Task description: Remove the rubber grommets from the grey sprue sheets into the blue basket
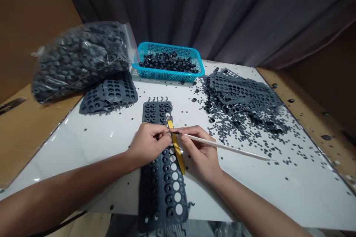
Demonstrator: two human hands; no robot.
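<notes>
The left hand (151, 142) is pinched closed, contents hidden, over the perforated black sheet (162, 170), laid lengthwise seemingly for reach. A yellow tool (178, 152) rests there; the right hand (204, 152) grips a pale stick (230, 147) pen-like, probably for control.

- Part of the perforated sheet (160, 192) is covered by the left hand (148, 143).
- The slender stick's (228, 146) inner end is obscured beside the right hand (201, 152).
- The curtain (222, 14) is cut off above.
</notes>
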